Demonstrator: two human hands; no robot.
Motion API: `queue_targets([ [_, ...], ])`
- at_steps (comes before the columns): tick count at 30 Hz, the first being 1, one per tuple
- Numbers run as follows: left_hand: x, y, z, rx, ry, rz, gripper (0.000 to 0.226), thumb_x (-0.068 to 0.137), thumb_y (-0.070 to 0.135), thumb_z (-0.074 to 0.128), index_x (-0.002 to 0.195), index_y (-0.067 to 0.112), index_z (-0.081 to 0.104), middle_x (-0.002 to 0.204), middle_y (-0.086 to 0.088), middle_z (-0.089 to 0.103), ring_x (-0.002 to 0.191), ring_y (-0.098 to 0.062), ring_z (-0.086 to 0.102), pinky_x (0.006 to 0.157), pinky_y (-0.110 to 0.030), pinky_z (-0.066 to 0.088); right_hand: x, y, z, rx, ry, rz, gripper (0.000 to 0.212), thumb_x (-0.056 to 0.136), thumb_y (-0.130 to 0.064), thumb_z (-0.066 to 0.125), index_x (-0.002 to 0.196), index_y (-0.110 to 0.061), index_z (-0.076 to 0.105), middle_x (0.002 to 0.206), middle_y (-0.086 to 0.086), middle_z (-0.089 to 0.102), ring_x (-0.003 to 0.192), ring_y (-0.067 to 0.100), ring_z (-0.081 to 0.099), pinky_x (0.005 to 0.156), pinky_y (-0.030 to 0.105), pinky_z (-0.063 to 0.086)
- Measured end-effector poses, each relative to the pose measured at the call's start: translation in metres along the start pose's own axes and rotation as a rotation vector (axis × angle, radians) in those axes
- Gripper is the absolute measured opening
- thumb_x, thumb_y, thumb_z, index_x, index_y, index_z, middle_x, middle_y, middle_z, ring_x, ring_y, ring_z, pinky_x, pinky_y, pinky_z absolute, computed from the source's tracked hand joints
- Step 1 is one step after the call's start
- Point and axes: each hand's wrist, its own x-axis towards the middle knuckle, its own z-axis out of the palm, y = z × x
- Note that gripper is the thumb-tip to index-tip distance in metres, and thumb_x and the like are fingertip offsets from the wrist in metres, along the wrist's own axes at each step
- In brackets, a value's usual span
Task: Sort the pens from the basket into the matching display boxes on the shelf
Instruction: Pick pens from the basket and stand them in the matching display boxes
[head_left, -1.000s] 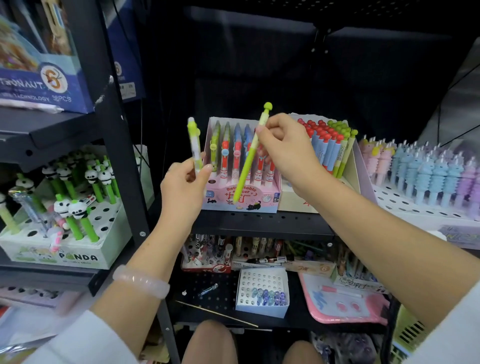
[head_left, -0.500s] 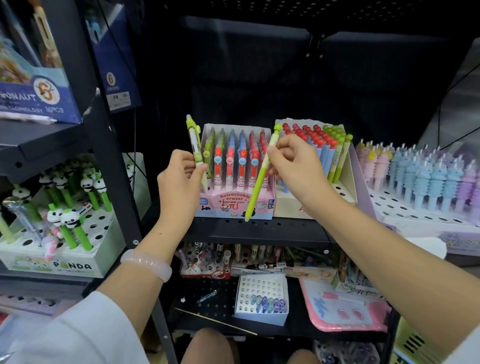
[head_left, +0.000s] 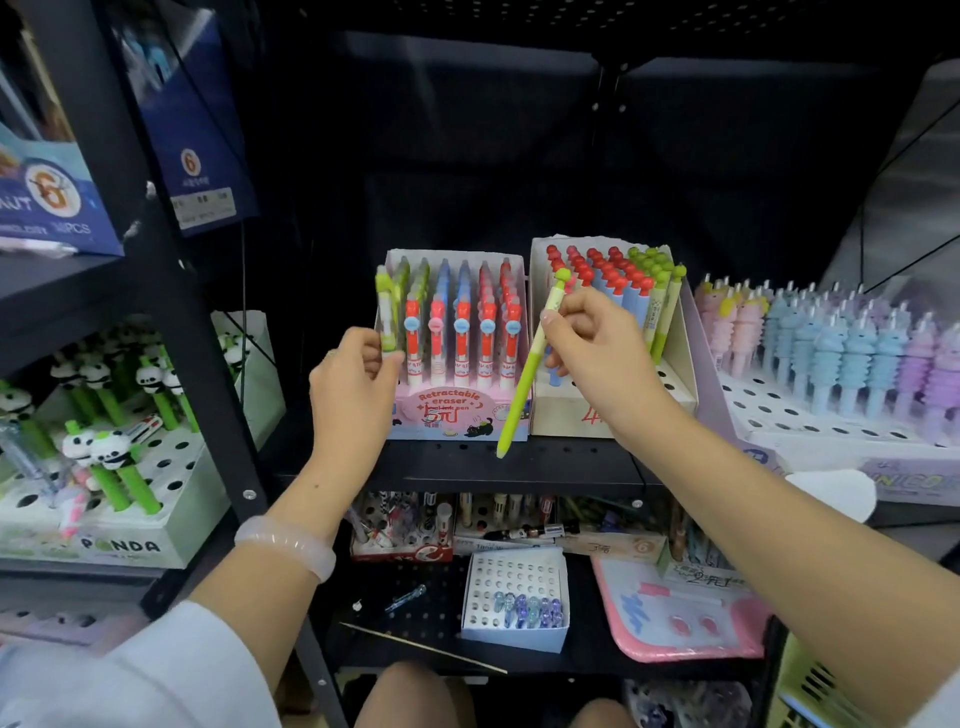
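Black metal shelf (head_left: 519, 465) in a dark stationery rack, back wall black. On it, side by side: pink retractable eraser pen box (head_left: 457, 410) with green, blue and red rows, then a cream display box (head_left: 576, 415) of red- and green-capped pens, touching it on the right. Further right a unicorn pen tray (head_left: 841, 431) in pastel pink, blue, purple. Left bay: white PANDA pen box (head_left: 119, 543) with panda-topped green pens; blue cartons (head_left: 52, 208) on the shelf above it. Lower shelf: small white perforated box (head_left: 514, 597) with a few blue-purple pieces, pink tray (head_left: 680, 623), cluttered pen boxes behind. Corner of a green basket (head_left: 810, 686) at bottom right. Left hand (head_left: 353, 384) grips a green-and-white eraser pen (head_left: 385, 312) upright, now at the left edge of the pink box beside its green row; a second ago it was held clear of the box, further left and higher. Right hand (head_left: 597, 353) pinches a lime green pen (head_left: 530, 364) with a round knob top, tilted, tip down over the shelf lip in front of the seam between the two boxes; earlier it stood higher, knob above the box tops, and has dropped and drifted right toward the cream box. Camera has moved closer, the boxes sit lower in view.
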Motion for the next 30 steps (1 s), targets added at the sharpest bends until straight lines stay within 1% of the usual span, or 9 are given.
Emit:
queue_targets([
  [4, -0.008, -0.008, 0.005, 0.207, 0.021, -0.074, 0.019, 0.083, 0.021, 0.065, 0.093, 0.004, 0.067, 0.111, -0.013, 0.053, 0.108, -0.031, 0.040, 0.088, -0.037, 0.030, -0.002, 0.006, -0.006, 0.021, 0.010, 0.004, 0.016, 0.094, -0.020, 0.052, 0.079, -0.022, 0.049, 0.063, -0.001, 0.057, 0.051, -0.002, 0.053, 0.053, 0.011, 0.044],
  [8, -0.010, -0.006, 0.006, 0.235, -0.025, -0.159, 0.017, 0.083, 0.019, 0.063, 0.089, 0.004, 0.067, 0.116, -0.013, 0.050, 0.116, -0.033, 0.035, 0.093, -0.041, 0.027, -0.005, 0.010, -0.010, 0.015, 0.002, 0.006, 0.016, 0.094, -0.019, 0.053, 0.079, -0.023, 0.049, 0.062, -0.002, 0.057, 0.049, -0.002, 0.053, 0.053, 0.013, 0.046],
  [12, -0.008, 0.001, -0.001, 0.228, -0.091, -0.199, 0.022, 0.085, 0.020, 0.062, 0.100, 0.005, 0.068, 0.124, -0.012, 0.048, 0.120, -0.032, 0.035, 0.096, -0.042, 0.029, -0.006, 0.012, -0.014, 0.017, 0.012, 0.028, 0.014, 0.094, -0.020, 0.053, 0.080, -0.023, 0.050, 0.065, -0.001, 0.057, 0.049, -0.002, 0.053, 0.054, 0.016, 0.047],
  [14, -0.014, 0.008, -0.006, 0.147, -0.057, -0.174, 0.027, 0.086, 0.016, 0.059, 0.111, 0.006, 0.063, 0.127, -0.013, 0.045, 0.120, -0.030, 0.036, 0.098, -0.038, 0.030, -0.006, 0.011, -0.019, -0.004, 0.019, 0.028, 0.015, 0.094, -0.020, 0.052, 0.080, -0.024, 0.050, 0.065, 0.000, 0.058, 0.051, -0.002, 0.053, 0.057, 0.020, 0.047],
  [18, -0.036, 0.044, -0.005, -0.113, 0.087, 0.089, 0.023, 0.087, 0.001, 0.051, 0.108, 0.007, 0.057, 0.112, 0.003, 0.043, 0.106, -0.009, 0.041, 0.087, -0.004, 0.029, -0.003, 0.009, -0.036, 0.002, 0.065, 0.022, 0.009, 0.095, -0.019, 0.051, 0.087, -0.018, 0.054, 0.068, 0.011, 0.059, 0.057, 0.009, 0.053, 0.058, 0.027, 0.049],
  [21, -0.052, 0.072, 0.010, -0.210, -0.123, 0.222, 0.022, 0.091, 0.001, 0.047, 0.106, 0.012, 0.058, 0.097, 0.012, 0.051, 0.087, 0.003, 0.049, 0.080, -0.002, 0.035, 0.001, 0.009, -0.058, -0.037, 0.117, -0.008, 0.007, 0.095, -0.019, 0.049, 0.091, -0.021, 0.054, 0.069, 0.005, 0.057, 0.061, 0.010, 0.053, 0.055, 0.022, 0.047],
  [23, -0.061, 0.085, 0.024, -0.248, -0.317, 0.231, 0.023, 0.093, 0.007, 0.046, 0.110, 0.020, 0.055, 0.096, 0.021, 0.053, 0.090, 0.010, 0.050, 0.078, 0.001, 0.035, 0.005, 0.009, -0.076, -0.068, 0.171, -0.034, 0.008, 0.095, -0.017, 0.049, 0.090, -0.020, 0.053, 0.071, 0.010, 0.058, 0.065, 0.015, 0.052, 0.059, 0.028, 0.046],
  [26, -0.070, 0.093, 0.044, -0.274, -0.508, 0.189, 0.027, 0.095, 0.015, 0.047, 0.118, 0.027, 0.053, 0.103, 0.022, 0.053, 0.095, 0.004, 0.050, 0.079, -0.006, 0.036, 0.014, 0.010, -0.103, -0.140, 0.298, -0.077, 0.009, 0.094, -0.015, 0.050, 0.086, -0.019, 0.051, 0.075, 0.014, 0.061, 0.068, 0.020, 0.055, 0.067, 0.037, 0.049],
  [30, -0.082, 0.092, 0.060, -0.239, -0.603, 0.145, 0.032, 0.094, 0.022, 0.047, 0.126, 0.026, 0.051, 0.112, 0.021, 0.050, 0.106, 0.002, 0.045, 0.088, -0.015, 0.032, 0.030, 0.017, -0.128, -0.229, 0.427, -0.110, 0.003, 0.093, -0.021, 0.051, 0.091, -0.019, 0.051, 0.074, -0.003, 0.061, 0.068, 0.012, 0.059, 0.066, 0.029, 0.049],
])
